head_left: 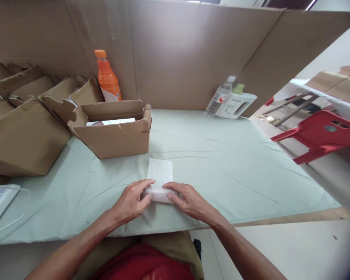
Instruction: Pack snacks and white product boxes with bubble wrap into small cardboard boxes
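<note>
A sheet of clear bubble wrap (160, 171) lies on the pale green table cover (221, 167), its near end rolled into a small bundle. My left hand (132, 201) presses on the left side of that roll with thumb and fingers curled around it. On the roll's right side my right hand (189, 201) grips it the same way. What is inside the roll is hidden.
An open cardboard box (113, 134) with white items stands behind the wrap, more torn boxes (26, 116) to its left. An orange drink bottle (107, 77), a clear water bottle (220, 100) and a white jug (237, 103) stand by the cardboard back wall. A red chair (321, 134) sits right.
</note>
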Motion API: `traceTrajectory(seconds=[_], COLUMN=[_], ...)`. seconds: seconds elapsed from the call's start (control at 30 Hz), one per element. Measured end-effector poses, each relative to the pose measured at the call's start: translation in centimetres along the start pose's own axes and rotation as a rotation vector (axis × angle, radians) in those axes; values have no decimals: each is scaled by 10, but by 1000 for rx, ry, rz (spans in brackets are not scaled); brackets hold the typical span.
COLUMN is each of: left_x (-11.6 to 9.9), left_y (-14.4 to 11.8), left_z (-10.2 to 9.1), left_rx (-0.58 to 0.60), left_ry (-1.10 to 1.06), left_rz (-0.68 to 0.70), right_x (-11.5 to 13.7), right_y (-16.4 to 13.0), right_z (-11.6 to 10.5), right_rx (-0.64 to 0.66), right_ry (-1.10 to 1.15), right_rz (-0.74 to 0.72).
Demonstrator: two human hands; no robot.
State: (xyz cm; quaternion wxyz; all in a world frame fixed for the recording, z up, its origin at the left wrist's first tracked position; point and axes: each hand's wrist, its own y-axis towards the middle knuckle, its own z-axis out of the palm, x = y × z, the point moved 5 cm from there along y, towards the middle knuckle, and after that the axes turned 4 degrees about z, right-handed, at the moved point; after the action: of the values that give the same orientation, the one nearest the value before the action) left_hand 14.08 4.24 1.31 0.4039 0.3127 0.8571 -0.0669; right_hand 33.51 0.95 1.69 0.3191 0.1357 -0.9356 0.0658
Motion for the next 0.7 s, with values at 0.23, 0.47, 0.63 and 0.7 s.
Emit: traceTrajectory(seconds=[0.23,0.47,0.63,0.7], left_x=[12,23,10,-1], left_y=[27,-7,-26,-22], left_z=[3,1,23,30], left_rx=[-163,-340,-351,-307], left_ry=[214,-384,-987,-1144], left_rz=[-27,-336,-430,-391], right_x=[20,5,4,12], right_y=[-3,11,11,8], right_z=[5,16,14,17], right_rx=[-301,-275,-279,-189], right_ry=[-399,-258,248,451], right_rz=[-129,-110,35,81])
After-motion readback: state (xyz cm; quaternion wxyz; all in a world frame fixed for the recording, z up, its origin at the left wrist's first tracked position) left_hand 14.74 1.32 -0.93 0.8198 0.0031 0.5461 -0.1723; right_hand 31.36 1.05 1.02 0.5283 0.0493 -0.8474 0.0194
